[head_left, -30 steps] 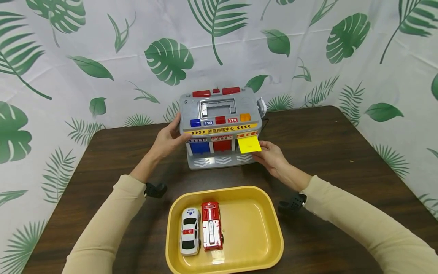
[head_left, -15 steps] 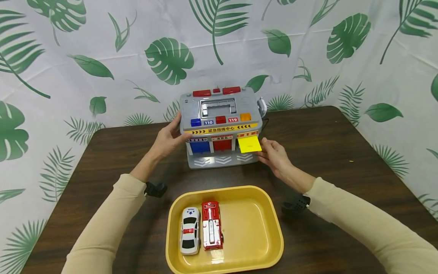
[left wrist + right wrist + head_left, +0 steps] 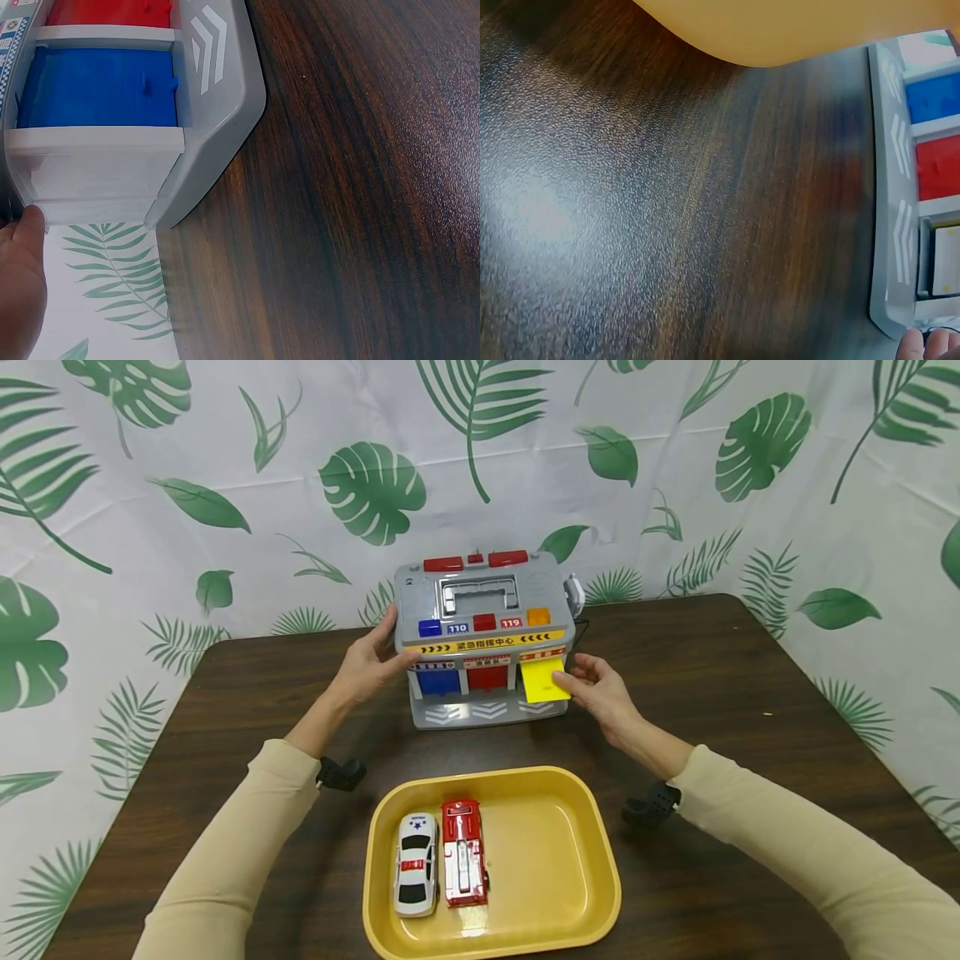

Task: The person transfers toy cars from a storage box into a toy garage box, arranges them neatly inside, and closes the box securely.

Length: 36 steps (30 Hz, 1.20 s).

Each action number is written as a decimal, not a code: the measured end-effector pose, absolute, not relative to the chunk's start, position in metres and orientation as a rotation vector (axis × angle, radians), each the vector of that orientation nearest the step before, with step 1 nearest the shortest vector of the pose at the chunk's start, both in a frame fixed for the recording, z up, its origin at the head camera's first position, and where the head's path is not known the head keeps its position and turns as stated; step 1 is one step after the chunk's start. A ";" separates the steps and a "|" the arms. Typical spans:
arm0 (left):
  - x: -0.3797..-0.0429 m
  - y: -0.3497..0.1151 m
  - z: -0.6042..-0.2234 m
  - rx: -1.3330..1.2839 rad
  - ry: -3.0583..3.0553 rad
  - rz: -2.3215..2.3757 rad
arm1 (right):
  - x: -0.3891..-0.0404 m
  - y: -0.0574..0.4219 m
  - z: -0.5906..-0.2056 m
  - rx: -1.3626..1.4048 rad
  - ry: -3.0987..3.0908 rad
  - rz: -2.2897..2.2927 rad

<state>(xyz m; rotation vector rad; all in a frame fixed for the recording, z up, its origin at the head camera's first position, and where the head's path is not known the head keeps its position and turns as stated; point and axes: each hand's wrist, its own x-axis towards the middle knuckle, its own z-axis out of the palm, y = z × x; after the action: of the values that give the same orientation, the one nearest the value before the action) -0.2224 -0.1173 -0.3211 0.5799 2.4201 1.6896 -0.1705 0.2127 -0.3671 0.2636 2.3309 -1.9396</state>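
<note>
A grey toy emergency station [image 3: 480, 610] stands at the back of the table in the head view. My left hand [image 3: 363, 668] rests against its left end, thumb at the front roof edge and the other fingers along the side. My right hand [image 3: 603, 693] is at the front right, its thumb touching the raised yellow garage door [image 3: 542, 683]. The blue door [image 3: 97, 90] and red door [image 3: 939, 166] are down. Inside the third bay, the right wrist view shows part of a white object [image 3: 946, 259]. Right fingertips [image 3: 911, 345] appear beside the station's corner.
A yellow tray [image 3: 555, 860] sits nearer on the dark wooden table [image 3: 712, 693]. In its left half lie a white toy police car [image 3: 415, 867] and a red toy fire truck [image 3: 464, 856]. A leaf-print cloth [image 3: 285, 518] hangs behind the table.
My right hand has come from beside and under the yellow door to its front face, with the thumb on it. The door has tilted slightly downward. My left hand stays put.
</note>
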 end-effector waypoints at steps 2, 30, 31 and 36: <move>-0.222 -0.117 -0.321 0.582 2.418 1.693 | -0.172 0.212 -0.370 0.260 2.341 -1.927; -0.223 -0.117 -0.322 0.594 2.436 1.681 | -0.186 0.203 -0.387 0.255 2.468 -1.855; -0.223 -0.117 -0.322 0.594 2.438 1.681 | -0.186 0.203 -0.388 0.254 2.474 -1.848; -0.223 -0.118 -0.322 0.601 2.454 1.671 | -0.188 0.203 -0.388 0.243 2.495 -1.820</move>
<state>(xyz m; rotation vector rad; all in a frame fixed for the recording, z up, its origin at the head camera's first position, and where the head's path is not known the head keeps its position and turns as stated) -0.2234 -0.1181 -0.3217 0.6013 2.4538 1.6713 -0.1876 0.2026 -0.3883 0.2433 2.4955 -1.8199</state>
